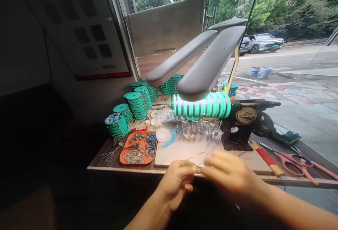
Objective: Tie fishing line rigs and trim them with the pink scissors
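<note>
"Where's the piece?"
"Right of the tray, pinched in the left hand; the right hand's grip is too blurred to tell"
"Progress?"
"Weights hang right of the tray, perhaps done; this piece seems unfinished"

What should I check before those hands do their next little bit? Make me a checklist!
1. Hands close together: ok. The fingertips of the left hand and right hand look close together.
2. Grip on something: cannot tell. Anything between the fingertips is too small and blurry.
3. Right hand clear to see: not ok. It is blurred.
4. Tray resting on the table: ok. Small parts lie in it.
5. Scissors put down: ok. They lie on the table, in neither hand.
6. Spools under the lamp well lit: ok. They look bright.
</note>
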The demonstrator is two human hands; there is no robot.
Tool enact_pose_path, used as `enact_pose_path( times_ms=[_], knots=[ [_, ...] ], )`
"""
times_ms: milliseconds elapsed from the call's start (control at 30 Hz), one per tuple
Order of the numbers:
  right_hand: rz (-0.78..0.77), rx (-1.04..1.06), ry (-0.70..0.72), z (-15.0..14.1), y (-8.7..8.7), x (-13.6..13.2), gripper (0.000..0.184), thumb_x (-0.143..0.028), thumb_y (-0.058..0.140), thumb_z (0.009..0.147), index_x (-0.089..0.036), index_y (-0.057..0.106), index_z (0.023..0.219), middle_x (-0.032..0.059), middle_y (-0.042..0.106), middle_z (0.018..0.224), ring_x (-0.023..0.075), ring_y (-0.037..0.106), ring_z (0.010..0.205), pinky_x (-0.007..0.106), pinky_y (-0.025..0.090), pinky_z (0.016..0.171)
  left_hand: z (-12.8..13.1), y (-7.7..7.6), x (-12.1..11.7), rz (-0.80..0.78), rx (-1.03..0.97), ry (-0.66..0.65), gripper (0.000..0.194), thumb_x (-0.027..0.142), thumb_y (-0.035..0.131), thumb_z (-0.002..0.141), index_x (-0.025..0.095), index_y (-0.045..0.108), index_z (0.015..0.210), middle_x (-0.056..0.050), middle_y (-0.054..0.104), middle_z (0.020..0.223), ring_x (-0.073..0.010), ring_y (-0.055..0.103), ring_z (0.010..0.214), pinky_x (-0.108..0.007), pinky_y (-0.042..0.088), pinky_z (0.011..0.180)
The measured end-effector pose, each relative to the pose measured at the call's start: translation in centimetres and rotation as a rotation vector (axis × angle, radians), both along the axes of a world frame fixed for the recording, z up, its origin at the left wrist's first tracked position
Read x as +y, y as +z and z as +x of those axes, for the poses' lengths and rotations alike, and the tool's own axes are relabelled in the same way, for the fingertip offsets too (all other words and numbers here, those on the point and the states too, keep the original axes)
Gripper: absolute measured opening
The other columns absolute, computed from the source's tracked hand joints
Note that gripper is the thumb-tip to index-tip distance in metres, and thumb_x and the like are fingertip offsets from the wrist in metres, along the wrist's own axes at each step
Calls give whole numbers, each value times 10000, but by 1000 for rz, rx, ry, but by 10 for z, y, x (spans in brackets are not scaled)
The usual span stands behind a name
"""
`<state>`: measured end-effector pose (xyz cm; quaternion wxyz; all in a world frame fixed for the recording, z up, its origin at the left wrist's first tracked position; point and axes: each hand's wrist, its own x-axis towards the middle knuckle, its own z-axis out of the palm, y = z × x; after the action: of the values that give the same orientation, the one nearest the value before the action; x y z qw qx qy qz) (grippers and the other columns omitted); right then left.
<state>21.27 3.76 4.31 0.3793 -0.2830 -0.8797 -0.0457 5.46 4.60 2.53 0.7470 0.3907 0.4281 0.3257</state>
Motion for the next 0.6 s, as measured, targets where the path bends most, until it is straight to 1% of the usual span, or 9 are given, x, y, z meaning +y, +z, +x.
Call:
enact_pose_path(
  times_ms=[33, 100, 167, 233, 300, 333, 400, 467, 600],
  knots=[
    [185, -100, 15, 1, -5, -5, 303, -88, 348, 869, -102, 631, 764, 57, 568, 614, 143, 421, 548, 284, 296, 486, 0, 0, 1, -52, -32, -33, 145, 214, 600, 619, 148, 477, 580, 55, 337, 545, -38, 198, 437, -158, 117, 381],
    [346, -196, 26, -2, -15, -10, 327, -52, 330, 858, -75, 638, 749, 62, 568, 600, 148, 423, 523, 300, 268, 468, 0, -3, 2, -79, -57, -60, 196, 233, 601, 591, 160, 422, 565, 73, 290, 535, -29, 165, 435, -153, 98, 390],
    [359, -193, 35, -8, -21, -11, 345, -43, 323, 852, -79, 629, 698, 59, 558, 585, 147, 420, 502, 305, 254, 457, 0, -5, 1, -82, -71, -60, 222, 246, 595, 588, 170, 389, 553, 88, 251, 524, -26, 137, 431, -154, 97, 393],
    [286, -202, 67, -13, -26, -12, 357, -52, 314, 858, -95, 614, 671, 53, 546, 576, 153, 423, 504, 304, 260, 455, 1, -5, 0, -46, -59, -47, 188, 246, 588, 609, 162, 427, 563, 85, 264, 518, -31, 153, 423, -162, 109, 388],
    [158, -213, 125, -15, -28, -13, 378, -50, 284, 865, -110, 596, 661, 50, 545, 579, 156, 437, 526, 298, 298, 467, 1, -3, -1, 31, -31, -12, 142, 203, 607, 623, 144, 491, 566, 45, 371, 560, -44, 261, 442, -172, 172, 391],
    [71, -200, 163, -15, -28, -13, 387, -49, 269, 867, -117, 585, 654, 49, 548, 582, 153, 445, 540, 290, 325, 483, 1, -2, -1, 130, 16, 12, 119, 168, 615, 629, 137, 521, 563, 14, 438, 616, -60, 345, 492, -177, 236, 418],
    [-120, -114, 255, -14, -23, -12, 375, -75, 275, 868, -135, 560, 631, 42, 555, 587, 139, 457, 558, 261, 365, 513, 0, 0, -2, 428, 181, 48, 125, 102, 598, 661, 141, 555, 550, -31, 519, 739, -112, 465, 648, -201, 351, 542],
    [-339, 5, 296, -12, -9, -6, 319, -141, 332, 858, -147, 560, 635, 38, 573, 611, 129, 477, 579, 237, 383, 538, -3, -2, -5, 769, 396, 61, 158, 77, 545, 718, 153, 588, 586, -49, 538, 772, -159, 510, 748, -244, 395, 649],
    [-922, 249, 130, -15, 23, 22, 172, -242, 519, 764, -147, 578, 633, 10, 580, 603, 122, 517, 589, 223, 405, 569, -6, -20, -12, 1246, 766, 174, 224, 60, 450, 786, 149, 643, 857, -111, 575, 851, -199, 574, 752, -289, 447, 661]
  ],
)
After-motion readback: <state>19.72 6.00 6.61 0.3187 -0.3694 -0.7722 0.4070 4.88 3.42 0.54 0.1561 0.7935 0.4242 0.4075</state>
